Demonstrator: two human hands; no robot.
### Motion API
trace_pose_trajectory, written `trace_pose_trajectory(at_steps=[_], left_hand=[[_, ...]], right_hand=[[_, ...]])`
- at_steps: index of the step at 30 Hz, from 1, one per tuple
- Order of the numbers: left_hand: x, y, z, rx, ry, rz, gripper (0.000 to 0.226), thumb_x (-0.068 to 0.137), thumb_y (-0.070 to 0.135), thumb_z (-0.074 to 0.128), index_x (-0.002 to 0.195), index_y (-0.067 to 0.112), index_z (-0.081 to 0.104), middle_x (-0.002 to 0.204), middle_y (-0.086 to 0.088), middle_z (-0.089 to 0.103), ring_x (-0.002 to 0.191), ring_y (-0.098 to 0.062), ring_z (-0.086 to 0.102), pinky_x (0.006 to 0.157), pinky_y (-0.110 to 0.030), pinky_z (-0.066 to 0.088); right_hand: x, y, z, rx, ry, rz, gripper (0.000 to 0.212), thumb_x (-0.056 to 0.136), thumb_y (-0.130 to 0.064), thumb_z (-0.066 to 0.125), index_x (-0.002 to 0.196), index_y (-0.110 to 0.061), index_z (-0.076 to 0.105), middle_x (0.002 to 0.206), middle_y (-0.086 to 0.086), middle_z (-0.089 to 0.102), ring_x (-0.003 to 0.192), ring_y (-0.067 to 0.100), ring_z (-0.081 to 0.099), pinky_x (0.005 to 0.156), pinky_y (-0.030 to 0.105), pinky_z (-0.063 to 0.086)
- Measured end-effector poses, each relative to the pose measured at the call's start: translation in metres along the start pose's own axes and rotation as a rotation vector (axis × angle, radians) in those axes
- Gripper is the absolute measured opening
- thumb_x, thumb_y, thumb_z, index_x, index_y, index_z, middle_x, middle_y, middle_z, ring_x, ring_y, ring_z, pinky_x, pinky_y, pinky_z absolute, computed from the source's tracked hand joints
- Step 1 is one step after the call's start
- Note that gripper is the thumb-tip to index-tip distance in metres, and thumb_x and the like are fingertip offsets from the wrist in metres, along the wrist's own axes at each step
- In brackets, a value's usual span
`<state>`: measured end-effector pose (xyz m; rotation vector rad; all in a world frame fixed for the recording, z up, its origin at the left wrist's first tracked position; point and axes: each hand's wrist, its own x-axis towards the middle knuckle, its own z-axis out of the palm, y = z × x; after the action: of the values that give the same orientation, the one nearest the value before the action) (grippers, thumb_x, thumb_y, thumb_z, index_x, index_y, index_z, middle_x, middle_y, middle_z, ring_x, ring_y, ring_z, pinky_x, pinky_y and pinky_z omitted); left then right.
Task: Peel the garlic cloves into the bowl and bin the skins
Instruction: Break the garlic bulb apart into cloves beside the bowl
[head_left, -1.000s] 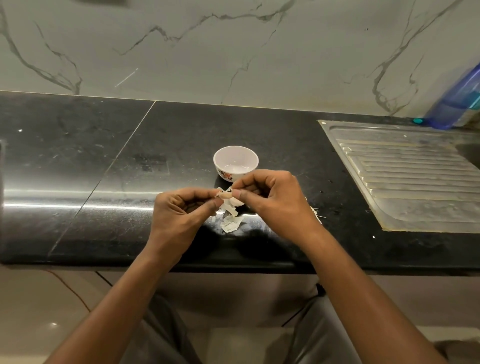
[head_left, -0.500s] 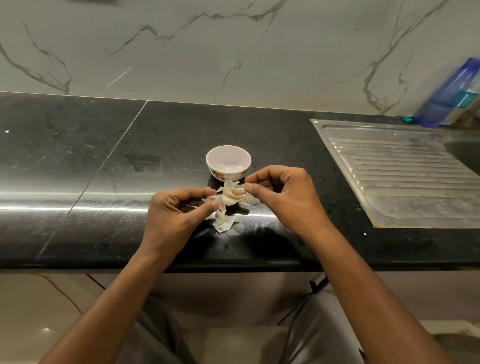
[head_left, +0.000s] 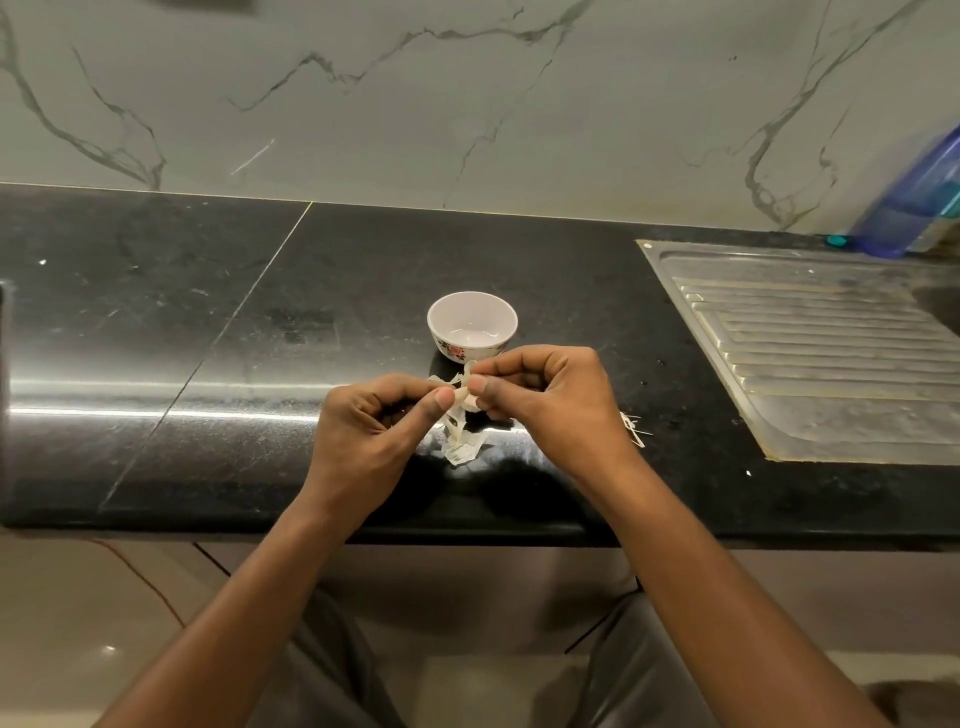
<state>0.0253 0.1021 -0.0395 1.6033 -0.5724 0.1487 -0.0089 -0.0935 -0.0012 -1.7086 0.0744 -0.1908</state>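
Garlic (head_left: 464, 396) sits pinched between both hands just above the table (head_left: 156, 322), near its front edge and just this side of the bowl (head_left: 471, 332). The left hand (head_left: 371, 431) is curled, its thumb and forefinger closed on the left side of the clove and its papery skin. The right hand (head_left: 545, 402) grips the right side the same way, thumb tip against the clove, other fingers folded in. Loose skin (head_left: 457, 382) sticks up between the fingertips, and more hangs down below them.

Peeling looks to be the step in hand, with the skin partly lifted but not off. How much of the clove is bare I cannot tell; the fingers cover most of it.

A small heap of skins (head_left: 464, 448) lies on the table directly beneath the hands. The bowl appears empty, though its near inner wall is hidden. A few thin dry stems (head_left: 635, 428) lie right of the right hand, short of the drainboard (head_left: 831, 353).

Next, the skin needs pulling clear in one direction while the other hand keeps the clove steady, then a short reach forward to drop the clove into the bowl. No bin is in view, so the skins will have to be gathered and carried.
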Motion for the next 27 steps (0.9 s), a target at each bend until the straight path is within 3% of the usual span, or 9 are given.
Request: trace_pose_trajectory(at_steps=[3,5,8,11,14,17,20,24,27], left_hand=[[-0.001,0.000,-0.001,-0.038,0.082,-0.035,0.013,0.093,0.006,0.075,0.104,0.001,0.080,0.093,-0.005,0.082,0.084,-0.015,0.078,0.077,-0.028,0.061],[0.000,0.000,-0.002,-0.057,0.123,-0.054,0.012,0.093,0.008,0.075,0.102,0.003,0.081,0.089,-0.004,0.082,0.073,-0.008,0.073,0.069,-0.019,0.055],[0.000,0.002,-0.001,-0.050,0.106,-0.046,0.012,0.093,0.008,0.075,0.103,0.004,0.080,0.091,-0.003,0.082,0.074,-0.007,0.073,0.068,-0.016,0.054],[0.000,0.002,0.000,-0.054,0.100,-0.039,0.013,0.094,0.005,0.073,0.104,0.001,0.079,0.092,-0.004,0.082,0.076,-0.008,0.074,0.069,-0.015,0.055],[0.000,0.000,-0.002,-0.058,0.085,-0.048,0.013,0.095,0.008,0.074,0.105,0.002,0.079,0.095,-0.005,0.082,0.085,-0.016,0.078,0.079,-0.030,0.063],[0.000,0.000,-0.002,-0.042,0.031,-0.052,0.014,0.094,0.011,0.075,0.105,0.004,0.080,0.097,-0.006,0.082,0.093,-0.027,0.079,0.090,-0.046,0.063],[0.000,-0.001,-0.001,-0.051,0.007,-0.062,0.015,0.094,0.012,0.075,0.106,0.003,0.080,0.098,-0.009,0.082,0.092,-0.033,0.078,0.089,-0.059,0.061],[0.001,-0.005,-0.001,-0.010,-0.017,-0.052,0.013,0.096,0.019,0.075,0.103,0.011,0.082,0.094,-0.009,0.081,0.085,-0.046,0.073,0.081,-0.071,0.055],[0.002,-0.007,-0.001,-0.021,-0.041,-0.065,0.015,0.098,0.023,0.074,0.104,0.011,0.082,0.095,-0.011,0.081,0.087,-0.050,0.072,0.083,-0.074,0.053]], right_hand=[[0.003,0.002,-0.002,0.122,0.115,0.026,0.010,0.088,-0.005,0.085,0.097,-0.005,0.082,0.082,0.013,0.081,0.071,0.019,0.076,0.070,0.026,0.061],[0.005,0.004,-0.009,0.031,0.162,0.001,0.009,0.087,-0.007,0.086,0.095,-0.009,0.083,0.080,0.008,0.081,0.071,0.017,0.076,0.072,0.029,0.063],[-0.002,0.006,-0.013,-0.191,0.052,-0.029,0.012,0.087,-0.013,0.088,0.098,-0.017,0.086,0.086,-0.003,0.083,0.082,0.011,0.079,0.083,0.032,0.064],[-0.009,0.004,-0.011,-0.358,-0.043,-0.066,0.013,0.094,-0.022,0.082,0.106,-0.026,0.086,0.096,-0.016,0.082,0.091,-0.003,0.076,0.088,0.019,0.059],[-0.010,0.002,-0.010,-0.353,-0.033,-0.070,0.014,0.096,-0.024,0.079,0.109,-0.025,0.085,0.099,-0.016,0.082,0.093,-0.005,0.075,0.092,0.023,0.060],[-0.008,0.002,-0.009,-0.264,0.010,-0.035,0.012,0.089,-0.015,0.086,0.100,-0.018,0.085,0.087,-0.008,0.082,0.083,0.004,0.079,0.088,0.029,0.063],[-0.006,0.002,-0.007,-0.245,0.030,-0.043,0.019,0.082,-0.014,0.092,0.098,-0.016,0.082,0.086,-0.005,0.082,0.080,0.008,0.080,0.083,0.032,0.066],[-0.006,0.002,-0.007,-0.270,-0.013,-0.074,0.039,0.083,-0.015,0.091,0.119,-0.022,0.079,0.099,-0.006,0.081,0.091,0.005,0.079,0.088,0.032,0.065],[-0.008,0.001,-0.009,-0.293,-0.083,-0.099,0.030,0.087,-0.010,0.087,0.115,-0.020,0.083,0.101,-0.008,0.082,0.093,0.003,0.078,0.092,0.029,0.063]])
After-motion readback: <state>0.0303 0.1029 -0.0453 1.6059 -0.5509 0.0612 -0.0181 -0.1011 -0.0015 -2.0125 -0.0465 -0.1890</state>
